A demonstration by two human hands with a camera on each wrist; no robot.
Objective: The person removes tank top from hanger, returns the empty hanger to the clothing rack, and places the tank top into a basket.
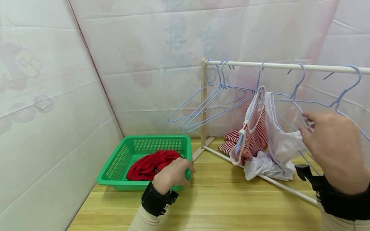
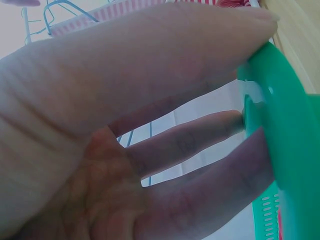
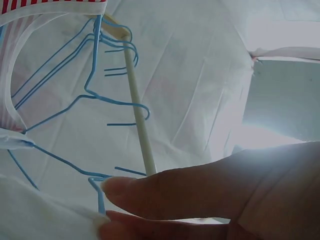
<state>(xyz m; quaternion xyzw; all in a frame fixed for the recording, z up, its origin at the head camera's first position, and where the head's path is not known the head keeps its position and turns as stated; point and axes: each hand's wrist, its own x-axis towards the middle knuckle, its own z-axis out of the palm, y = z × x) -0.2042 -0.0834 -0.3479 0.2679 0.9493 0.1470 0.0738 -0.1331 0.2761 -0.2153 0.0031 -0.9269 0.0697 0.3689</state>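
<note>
My left hand (image 1: 174, 173) holds the rim of a green plastic basket (image 1: 114, 160) at its right front corner, thumb and fingers on either side of the edge. Red cloth (image 1: 153, 165) lies crumpled inside. At the rack, my right hand (image 1: 335, 144) pinches the sloping wire of a blue hanger (image 1: 297, 89), thumb and forefinger close about it. A white sleeveless top (image 1: 281, 141) hangs from that hanger, its right part partly behind my hand. Left of it, a red-and-white striped top (image 1: 258, 128) hangs on another blue hanger (image 1: 259, 75).
A white rail (image 1: 240, 63) on a wooden post (image 1: 203, 106) carries several blue hangers, with bare ones (image 1: 199, 112) at the left end and another (image 1: 344, 93) at right. A low white bar (image 1: 286, 191) crosses the wooden table (image 1: 231, 205). White cloth wall hangings (image 1: 144, 57) enclose the back and left.
</note>
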